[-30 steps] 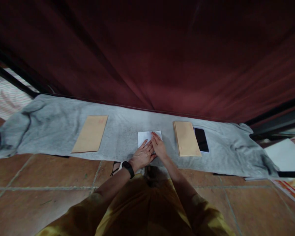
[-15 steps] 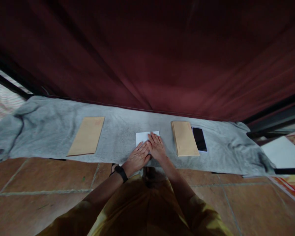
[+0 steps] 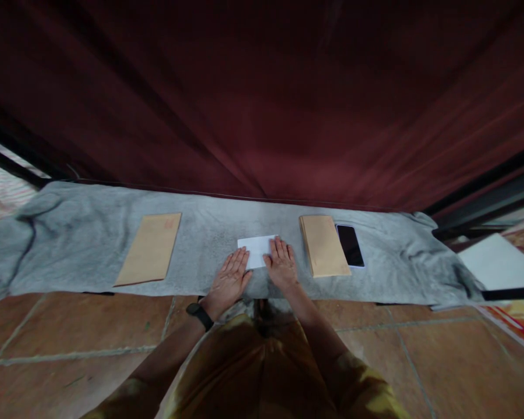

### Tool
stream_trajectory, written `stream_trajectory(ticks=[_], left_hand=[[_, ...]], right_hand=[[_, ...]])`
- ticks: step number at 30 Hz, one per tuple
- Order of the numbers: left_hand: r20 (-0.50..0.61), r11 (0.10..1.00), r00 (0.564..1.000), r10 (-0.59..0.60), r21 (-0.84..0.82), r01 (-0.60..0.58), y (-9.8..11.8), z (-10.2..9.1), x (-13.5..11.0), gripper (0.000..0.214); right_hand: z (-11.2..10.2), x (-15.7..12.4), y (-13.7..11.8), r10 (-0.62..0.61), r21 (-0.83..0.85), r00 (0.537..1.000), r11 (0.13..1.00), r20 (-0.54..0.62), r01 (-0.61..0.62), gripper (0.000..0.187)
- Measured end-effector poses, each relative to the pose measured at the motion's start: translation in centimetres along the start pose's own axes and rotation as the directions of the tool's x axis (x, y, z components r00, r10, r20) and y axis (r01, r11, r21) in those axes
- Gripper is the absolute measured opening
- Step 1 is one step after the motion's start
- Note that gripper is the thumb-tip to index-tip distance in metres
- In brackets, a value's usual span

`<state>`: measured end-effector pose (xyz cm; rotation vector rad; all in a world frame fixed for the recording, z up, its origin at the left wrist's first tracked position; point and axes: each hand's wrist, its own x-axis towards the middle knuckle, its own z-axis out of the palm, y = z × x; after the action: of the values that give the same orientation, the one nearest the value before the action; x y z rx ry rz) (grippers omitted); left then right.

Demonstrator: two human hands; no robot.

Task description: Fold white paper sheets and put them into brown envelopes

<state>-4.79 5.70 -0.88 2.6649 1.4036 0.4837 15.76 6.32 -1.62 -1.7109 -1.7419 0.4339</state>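
Observation:
A small white folded paper (image 3: 257,247) lies flat on the grey cloth, in front of my body. My left hand (image 3: 232,278) rests palm down at its left edge, fingers stretched out and pointing away from me. On the paper's right end lies my right hand (image 3: 282,265), also flat with the fingers extended. Neither hand is wrapped round anything. A stack of brown envelopes (image 3: 325,247) sits just to the right of my right hand. Farther to the left, a single brown envelope (image 3: 151,247) lies by itself.
A phone (image 3: 350,245) with a dark screen lies against the right side of the envelope stack. The grey cloth (image 3: 209,227) covers a long narrow surface. Behind it hangs a dark red curtain (image 3: 262,128). Brown floor tiles (image 3: 113,326) show along the near edge.
My hands were close together over the middle of the paper. They have moved apart, the left one toward the left, and more of the paper shows between them.

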Motion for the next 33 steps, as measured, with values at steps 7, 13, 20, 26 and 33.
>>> stream_trajectory(ticks=[7, 13, 20, 26, 33], left_hand=[[0.028, 0.999, 0.999, -0.045, 0.006, 0.045, -1.6, -0.3, 1.2, 0.057], [0.048, 1.0, 0.999, -0.025, -0.011, 0.026, -2.9, -0.3, 1.5, 0.052], [0.018, 0.998, 0.999, -0.032, -0.049, 0.033, -2.0, -1.1, 2.1, 0.052], [0.005, 0.995, 0.998, -0.066, -0.079, 0.066, 1.3, 0.2, 5.7, 0.054], [0.061, 0.998, 0.997, -0.045, 0.04, 0.043, 2.2, 3.0, 7.3, 0.061]], right_hand=[[-0.3, -0.5, 0.0, 0.027, 0.035, 0.997, 0.999, -0.067, -0.025, 0.053], [-0.6, -1.3, 0.2, 0.042, 0.056, 0.997, 0.998, -0.072, -0.038, 0.053], [-0.8, -1.6, 0.0, 0.051, 0.078, 0.996, 0.996, -0.073, -0.045, 0.05], [-1.2, 0.2, -1.4, 0.012, 0.132, 0.999, 0.991, -0.051, -0.006, 0.048], [0.0, 2.3, -1.7, -0.067, -0.006, 0.991, 0.998, 0.116, 0.068, 0.053]])
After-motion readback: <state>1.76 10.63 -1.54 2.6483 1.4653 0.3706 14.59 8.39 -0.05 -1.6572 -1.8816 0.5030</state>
